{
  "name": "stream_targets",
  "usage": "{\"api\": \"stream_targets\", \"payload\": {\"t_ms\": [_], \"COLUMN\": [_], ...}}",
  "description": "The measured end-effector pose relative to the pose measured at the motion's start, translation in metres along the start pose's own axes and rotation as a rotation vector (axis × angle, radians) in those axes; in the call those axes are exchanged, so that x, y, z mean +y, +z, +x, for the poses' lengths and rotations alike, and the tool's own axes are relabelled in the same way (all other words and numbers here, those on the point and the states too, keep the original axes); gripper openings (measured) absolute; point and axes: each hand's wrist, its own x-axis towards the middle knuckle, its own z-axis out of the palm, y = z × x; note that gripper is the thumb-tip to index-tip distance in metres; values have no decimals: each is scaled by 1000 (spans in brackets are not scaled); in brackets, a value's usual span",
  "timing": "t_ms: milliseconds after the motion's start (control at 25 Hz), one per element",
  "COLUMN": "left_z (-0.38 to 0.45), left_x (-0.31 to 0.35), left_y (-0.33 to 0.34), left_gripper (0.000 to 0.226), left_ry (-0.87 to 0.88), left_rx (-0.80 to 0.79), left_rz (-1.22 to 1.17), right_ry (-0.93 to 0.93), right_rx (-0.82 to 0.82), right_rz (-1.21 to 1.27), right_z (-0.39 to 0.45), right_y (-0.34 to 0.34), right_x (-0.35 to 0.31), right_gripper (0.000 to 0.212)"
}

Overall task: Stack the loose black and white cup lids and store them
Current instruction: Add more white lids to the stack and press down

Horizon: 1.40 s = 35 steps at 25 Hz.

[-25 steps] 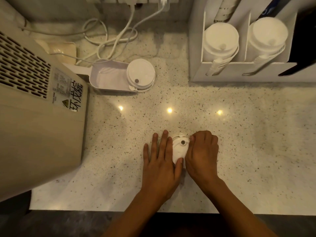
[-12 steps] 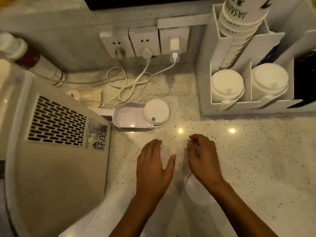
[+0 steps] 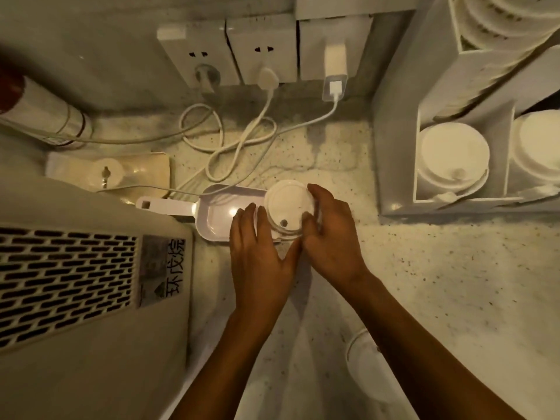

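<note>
- Two hands are on the white lids (image 3: 286, 204), which sit on the scoop (image 3: 218, 213) near the countertop's (image 3: 424, 283) back edge.
- Right hand (image 3: 330, 234) grips the right rim, thumb on top; left hand (image 3: 257, 253) presses the left rim with straightish fingers.
- Looks like the gathering step. The next move needs a level lift toward the lid rack (image 3: 394, 131) in the back right corner.

White lid stack (image 3: 288, 206) gripped by right hand (image 3: 330, 237). Straight fingers (image 3: 251, 218) of left hand (image 3: 260, 259) touch its left edge, scoop (image 3: 216, 215) just beside them.

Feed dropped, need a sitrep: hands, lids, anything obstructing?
Right hand grips white lids; left hand touches their side. Lids rest on scoop end. Cables lie behind.
</note>
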Motion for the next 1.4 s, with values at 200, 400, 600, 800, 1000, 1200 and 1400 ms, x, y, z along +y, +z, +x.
{"api": "stream_targets", "payload": {"t_ms": [200,400,600,800,1000,1200,1400], "left_z": [-6,-33,-84,-132,-158,-179,-192], "left_x": [3,11,1,-7,-7,-1,-1], "left_y": [-4,-30,-43,-32,-28,-25,-18], "left_gripper": [84,72,65,77,56,45,35], "left_ry": [-27,-82,-230,-410,-418,-443,-544], "left_rx": [-28,0,-254,-337,-400,-368,-289], "left_rz": [-207,-529,-1056,-1221,-1406,-1552,-1626], "right_ry": [73,125,223,310,330,301,286], "right_rx": [70,113,-12,-75,-54,-40,-93], "right_rz": [218,265,289,337,448,529,459], "right_z": [-7,-49,-115,-180,-201,-212,-228], "right_y": [-2,-30,-56,-62,-65,-65,-60], "right_x": [-7,-15,-8,19,26,22,27], "right_gripper": [45,34,26,21,13,12,17]}}
